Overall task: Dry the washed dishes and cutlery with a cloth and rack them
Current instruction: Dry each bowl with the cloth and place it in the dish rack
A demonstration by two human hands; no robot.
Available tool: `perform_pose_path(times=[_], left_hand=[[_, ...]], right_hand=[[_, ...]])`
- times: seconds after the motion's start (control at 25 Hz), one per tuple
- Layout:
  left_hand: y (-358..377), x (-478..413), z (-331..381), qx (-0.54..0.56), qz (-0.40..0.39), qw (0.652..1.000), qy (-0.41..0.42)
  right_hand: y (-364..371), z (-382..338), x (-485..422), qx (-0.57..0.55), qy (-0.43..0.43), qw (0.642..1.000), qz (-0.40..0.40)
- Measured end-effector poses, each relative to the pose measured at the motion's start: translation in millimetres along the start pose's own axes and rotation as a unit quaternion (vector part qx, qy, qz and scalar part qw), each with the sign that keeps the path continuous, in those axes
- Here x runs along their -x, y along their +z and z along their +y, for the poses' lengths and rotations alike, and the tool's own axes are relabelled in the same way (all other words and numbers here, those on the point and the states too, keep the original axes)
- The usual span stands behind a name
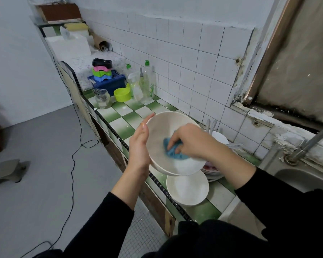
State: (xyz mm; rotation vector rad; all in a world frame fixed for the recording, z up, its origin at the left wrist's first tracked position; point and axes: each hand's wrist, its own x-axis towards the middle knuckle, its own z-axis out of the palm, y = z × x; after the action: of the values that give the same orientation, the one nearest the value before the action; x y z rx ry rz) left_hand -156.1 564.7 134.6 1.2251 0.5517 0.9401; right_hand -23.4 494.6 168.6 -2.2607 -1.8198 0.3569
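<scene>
A large white bowl [162,131] is tilted toward me above the counter edge. My left hand [139,146] holds its left rim, palm against the outer wall and fingers hidden behind it. My right hand [190,140] is inside the bowl, fingers curled around a blue cloth [172,151] pressed to the inner wall. Below sits a second white bowl [187,189] on the green-and-white tiled counter [123,125]. Behind my right hand lie stacked plates [213,171], another white dish [219,136] and cutlery handles [211,124].
A blue rack [110,83] with stacked coloured bowls stands at the far end, beside a glass jar [103,99], a lime-green scoop [122,94] and detergent bottles [146,81]. A steel sink [306,179] and tap [306,144] are at the right. A black cable [73,157] trails on the floor.
</scene>
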Motion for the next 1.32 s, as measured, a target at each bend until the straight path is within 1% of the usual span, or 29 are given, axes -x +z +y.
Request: perform_pose_path(times=[0.04,0.08,0.12,0.16,0.2,0.24,0.28,0.32,0.36,0.4,0.44,0.48,0.52,0.6,0.64,0.76,0.8,0.84,0.88,0.92,0.96,1.0,1.04,1.08,1.16,1.2,1.28,1.32], left_hand=[[3,1,-2,0.005,-0.011,1.000,-0.004],[6,2,-1,0.009,-0.018,1.000,-0.007],[7,1,0,0.003,-0.011,1.000,-0.004],[6,0,2,0.004,0.004,1.000,-0.003],[3,-3,4,0.005,0.025,1.000,-0.003],[-1,-5,5,0.006,0.039,0.999,-0.006],[-4,-7,6,-0.003,0.047,0.999,-0.010],[-6,-9,7,-0.018,0.047,0.999,-0.016],[-8,-11,7,-0.038,0.040,0.998,-0.027],[-9,-13,9,-0.054,0.030,0.997,-0.040],[-10,-16,12,-0.067,0.021,0.996,-0.053],[-11,-18,16,-0.074,0.013,0.995,-0.066],[-11,-20,18,-0.076,0.006,0.994,-0.079],[-12,-20,19,-0.079,0.001,0.991,-0.109],[-12,-20,18,-0.080,0.000,0.989,-0.123],[-8,-21,22,-0.064,-0.002,0.988,-0.142],[-7,-23,26,-0.057,0.005,0.989,-0.137],[-6,-26,28,-0.045,0.014,0.991,-0.128],[-4,-28,30,-0.029,0.021,0.992,-0.119],[-1,-28,30,-0.014,0.025,0.993,-0.111],[1,-27,28,-0.005,0.027,0.994,-0.103],[4,-25,24,0.000,0.028,0.995,-0.096],[5,-22,20,-0.002,0.027,0.996,-0.088],[7,-19,15,-0.011,0.026,0.997,-0.077],[5,-16,8,-0.028,0.025,0.999,-0.036],[4,-15,7,-0.030,0.023,0.999,-0.012],[5,-13,6,-0.025,0.017,0.999,0.013],[9,-10,6,-0.016,0.013,1.000,0.016]], right_hand=[[2,-3,-4,-0.045,0.015,0.997,0.053],[5,-7,-6,-0.120,0.002,0.990,0.079],[7,-12,-4,-0.180,-0.034,0.981,0.062],[10,-15,-1,-0.198,-0.071,0.977,0.011],[12,-14,3,-0.185,-0.097,0.977,-0.051],[12,-8,4,-0.143,-0.106,0.978,-0.105],[8,0,2,-0.060,-0.108,0.982,-0.140],[4,9,-4,0.049,-0.111,0.983,-0.139],[0,15,-8,0.155,-0.116,0.976,-0.104],[-3,19,-11,0.220,-0.122,0.966,-0.052],[-5,19,-12,0.231,-0.130,0.964,-0.012],[-5,20,-12,0.211,-0.135,0.968,-0.007],[-5,21,-10,0.175,-0.137,0.974,-0.038],[-12,23,-6,0.133,-0.118,0.975,-0.137],[-15,23,-5,0.143,-0.109,0.973,-0.143],[-19,21,-6,0.192,-0.122,0.972,-0.056],[-19,19,-6,0.186,-0.123,0.974,-0.052],[-19,17,-4,0.159,-0.119,0.978,-0.066],[-18,14,-2,0.108,-0.110,0.984,-0.091],[-17,11,1,0.028,-0.098,0.988,-0.118],[-17,7,4,-0.075,-0.083,0.983,-0.143],[-16,3,7,-0.191,-0.069,0.966,-0.163],[-13,-1,9,-0.297,-0.054,0.938,-0.171],[-9,-6,11,-0.382,-0.038,0.909,-0.163],[1,-16,11,-0.490,0.026,0.864,-0.114],[6,-22,9,-0.546,0.068,0.831,-0.086],[13,-33,-1,-0.666,0.127,0.735,-0.008],[15,-37,-7,-0.705,0.147,0.692,0.050]])
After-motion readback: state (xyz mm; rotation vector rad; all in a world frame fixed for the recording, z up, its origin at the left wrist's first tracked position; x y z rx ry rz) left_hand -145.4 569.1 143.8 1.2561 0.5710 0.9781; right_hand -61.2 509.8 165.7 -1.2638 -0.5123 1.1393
